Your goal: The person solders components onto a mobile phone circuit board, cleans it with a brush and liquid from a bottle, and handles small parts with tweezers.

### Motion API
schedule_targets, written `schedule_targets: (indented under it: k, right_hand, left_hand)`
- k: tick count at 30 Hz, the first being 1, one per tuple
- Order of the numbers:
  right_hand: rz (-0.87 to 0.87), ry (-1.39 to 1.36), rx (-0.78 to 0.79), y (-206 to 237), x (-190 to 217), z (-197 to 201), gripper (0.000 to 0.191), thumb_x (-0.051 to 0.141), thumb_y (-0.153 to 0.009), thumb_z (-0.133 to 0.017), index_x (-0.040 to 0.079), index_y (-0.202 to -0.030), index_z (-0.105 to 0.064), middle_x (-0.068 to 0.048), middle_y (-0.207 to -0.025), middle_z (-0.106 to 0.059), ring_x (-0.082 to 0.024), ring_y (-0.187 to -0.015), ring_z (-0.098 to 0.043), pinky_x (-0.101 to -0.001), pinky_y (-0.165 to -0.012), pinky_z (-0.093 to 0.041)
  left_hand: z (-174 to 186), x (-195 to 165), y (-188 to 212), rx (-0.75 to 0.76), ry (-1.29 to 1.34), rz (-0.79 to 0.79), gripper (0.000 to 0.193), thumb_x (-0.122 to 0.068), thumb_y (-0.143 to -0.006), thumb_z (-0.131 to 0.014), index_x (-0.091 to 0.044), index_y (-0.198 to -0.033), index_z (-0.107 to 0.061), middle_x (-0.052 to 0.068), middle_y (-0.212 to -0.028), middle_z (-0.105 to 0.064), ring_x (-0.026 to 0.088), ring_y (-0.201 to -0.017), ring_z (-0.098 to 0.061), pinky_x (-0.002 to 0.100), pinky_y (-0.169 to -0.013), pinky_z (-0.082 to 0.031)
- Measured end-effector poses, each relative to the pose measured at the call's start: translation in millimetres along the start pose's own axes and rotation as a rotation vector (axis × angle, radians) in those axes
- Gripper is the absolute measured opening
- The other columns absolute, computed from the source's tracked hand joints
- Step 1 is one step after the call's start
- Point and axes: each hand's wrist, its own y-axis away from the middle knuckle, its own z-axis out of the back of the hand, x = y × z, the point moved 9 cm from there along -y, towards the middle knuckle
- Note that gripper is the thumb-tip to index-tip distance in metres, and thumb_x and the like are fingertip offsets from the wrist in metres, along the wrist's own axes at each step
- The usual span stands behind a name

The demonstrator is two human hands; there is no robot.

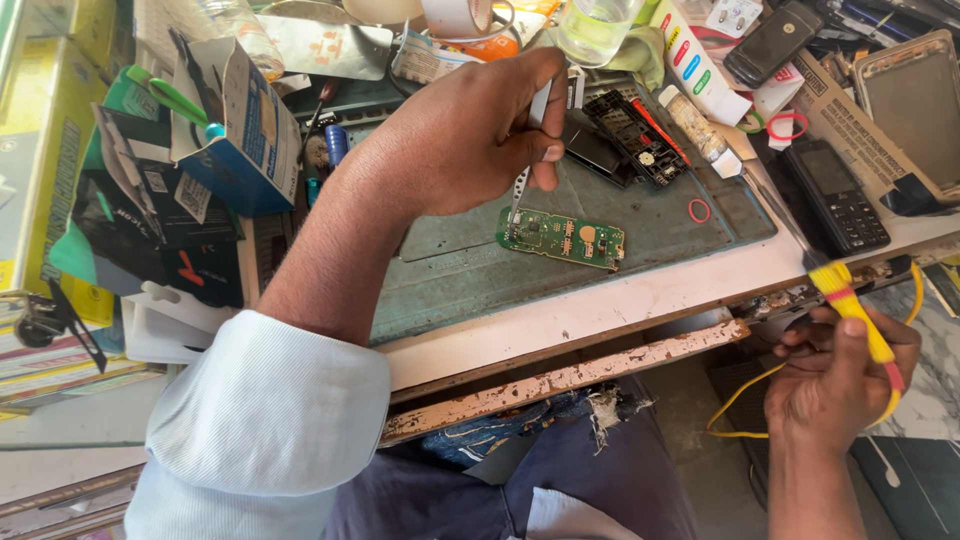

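Tweezers (522, 172) pinched in the left hand (470, 135) touch the left end of the green circuit board (561, 238) lying flat on the worktop mat (690, 235), a light, stiff, fragile piece best held by its edges, while the right hand (838, 375) grips a yellow-handled soldering iron (850, 305) below the worktop's edge

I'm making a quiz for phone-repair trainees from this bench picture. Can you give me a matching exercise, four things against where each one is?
Things:
1. tweezers
2. green circuit board
3. soldering iron
4. black keypad phone

Places:
A. lying flat on the grey-green work mat
B. on the bench at the mat's right edge, untouched
C. pinched in the left hand, tips down at the board's left end
D. gripped by its yellow handle in the right hand, off the bench's front edge

Pairs: 1-C, 2-A, 3-D, 4-B
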Motion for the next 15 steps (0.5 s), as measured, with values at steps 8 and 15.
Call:
schedule_targets:
  k: [8, 15]
  right_hand:
    - [-0.029, -0.105, -0.094, -14.0, -30.4, 9.4, 0.017, 0.006, -0.115, -0.073, 0.001, -0.128, -0.063, -0.009, -0.094, -0.066, -0.015, -0.071, -0.059, -0.0262, -0.062, -0.049]
    - [-0.028, -0.178, -0.045, -12.9, -8.0, -1.6, 0.022, 0.014, -0.115, -0.075, 0.011, -0.133, -0.063, -0.007, -0.108, -0.074, -0.016, -0.081, -0.069, -0.0248, -0.063, -0.049]
  left_hand:
    - [-0.5, 1.5, 0.7, -0.005, 0.007, 0.011, 0.014, -0.011, -0.099, -0.067, -0.010, -0.101, -0.054, 0.000, -0.078, -0.079, 0.013, -0.079, -0.080, 0.034, -0.065, -0.057]
    - [-2.7, 5.4, -0.2, 0.008, 0.015, 0.014, 0.013, -0.012, -0.100, -0.067, -0.010, -0.101, -0.053, 0.000, -0.078, -0.079, 0.013, -0.081, -0.080, 0.034, -0.066, -0.059]
